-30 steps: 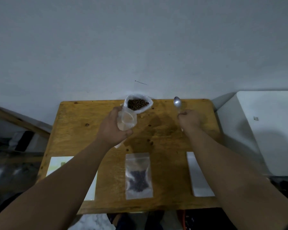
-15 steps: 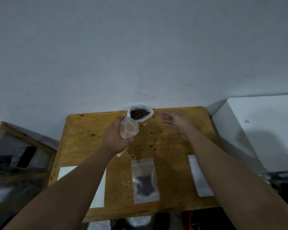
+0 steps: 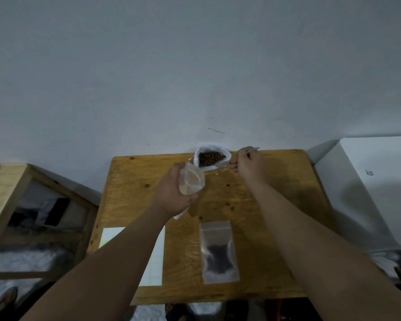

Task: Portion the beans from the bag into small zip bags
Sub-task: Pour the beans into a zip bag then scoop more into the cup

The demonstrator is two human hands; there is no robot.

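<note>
An open white bag of brown beans (image 3: pixel 210 158) stands at the far edge of the wooden table (image 3: pixel 276 193), against the wall. My left hand (image 3: pixel 171 193) grips an empty small zip bag (image 3: pixel 191 181), its mouth held open and facing the bean bag. My right hand (image 3: pixel 248 165) holds a spoon by the handle (image 3: pixel 254 149), with the bowl end dipped at the bag's right rim and mostly hidden. A filled, flat zip bag of dark beans (image 3: pixel 218 251) lies on the near middle of the table.
A white sheet (image 3: pixel 156 256) lies on the table's near left, partly under my left forearm. A white appliance (image 3: pixel 368 188) stands to the right of the table. A wooden shelf unit (image 3: pixel 14 188) with clutter is at the left. A grey wall rises behind.
My right hand moved left from the table's far right to the bean bag's rim, the spoon now tipped into the bag. The left hand kept holding the open zip bag.
</note>
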